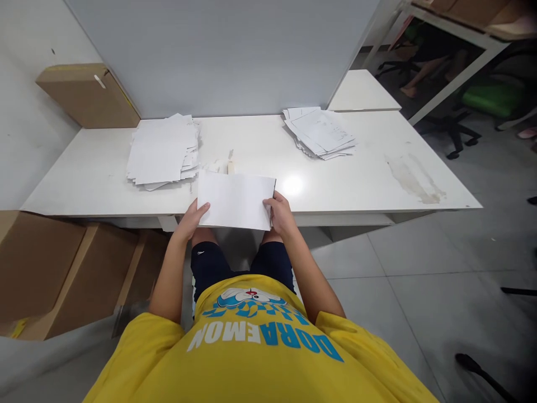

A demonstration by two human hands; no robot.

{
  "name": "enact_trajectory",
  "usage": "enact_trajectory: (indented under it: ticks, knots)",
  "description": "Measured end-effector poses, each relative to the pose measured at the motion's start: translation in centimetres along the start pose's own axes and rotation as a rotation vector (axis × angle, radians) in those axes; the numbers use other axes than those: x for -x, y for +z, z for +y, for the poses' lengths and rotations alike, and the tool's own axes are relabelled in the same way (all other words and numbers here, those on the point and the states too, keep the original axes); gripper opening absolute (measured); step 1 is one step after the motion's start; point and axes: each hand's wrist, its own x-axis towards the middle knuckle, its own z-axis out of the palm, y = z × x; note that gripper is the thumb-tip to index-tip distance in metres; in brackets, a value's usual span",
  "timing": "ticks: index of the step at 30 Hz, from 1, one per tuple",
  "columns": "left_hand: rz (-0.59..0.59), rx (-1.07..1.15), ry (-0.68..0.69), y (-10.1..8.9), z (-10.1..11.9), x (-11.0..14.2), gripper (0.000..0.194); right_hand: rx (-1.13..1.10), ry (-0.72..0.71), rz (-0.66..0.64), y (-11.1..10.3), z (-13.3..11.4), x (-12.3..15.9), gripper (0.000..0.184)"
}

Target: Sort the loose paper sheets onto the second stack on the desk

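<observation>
Between my two hands is a sheaf of white paper (237,200), held at the front edge of the desk above my lap. Its upper face looks blank, and a dark line runs along its right edge. My left hand (191,220) grips the left edge, thumb on top and fingers underneath. At the right edge my right hand (280,212) is closed on the paper, thumb on its face. Just beyond the sheaf lies a small cream-coloured block (231,167), partly covered by the paper. How many sheets I hold cannot be made out.
On the white desk (247,140), a thick uneven paper stack (161,151) lies left and a smaller one (321,133) lies back right. A grey partition (226,56) rises behind. Cardboard boxes (46,268) stand at left; another box (90,95) sits at the desk's back-left corner.
</observation>
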Motion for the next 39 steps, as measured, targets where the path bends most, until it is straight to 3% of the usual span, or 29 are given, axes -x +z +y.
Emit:
enact_trajectory:
  ticks: [3,8,13,19,24,29,32,39]
  knots:
    - [0.017,-0.050,-0.033,1.0,-0.3,0.2,0.067,-0.124,0.065,-0.022,-0.5,-0.8,0.9,0.037]
    - [0.038,0.102,-0.119,2.1,-1.8,1.4,0.059,-0.219,0.222,-0.089,-2.2,-1.4,2.0,0.030]
    - [-0.019,0.206,-0.298,2.3,-3.0,2.6,0.039,-0.043,0.382,-0.121,-3.1,-2.1,2.4,0.030]
    - [-0.129,0.271,-0.464,3.5,-2.1,1.9,0.029,0.150,0.393,-0.026,-4.3,-2.4,1.3,0.026]
    - [-0.205,0.202,-0.427,4.7,-1.9,-0.3,0.030,0.231,0.332,0.046,-5.4,-2.6,-0.4,0.027]
    - [0.009,0.073,-0.205,5.7,-2.1,-1.9,0.025,0.290,0.299,0.022,-5.9,-3.6,-1.7,0.032]
    - [0.035,-0.056,-0.112,5.9,-1.9,-2.5,0.029,0.305,0.274,0.031,-6.1,-3.9,-2.3,0.034]
    - [-0.011,-0.109,-0.198,6.0,-1.5,-2.4,0.037,0.319,0.242,-0.015,-6.9,-3.9,-2.5,0.038]
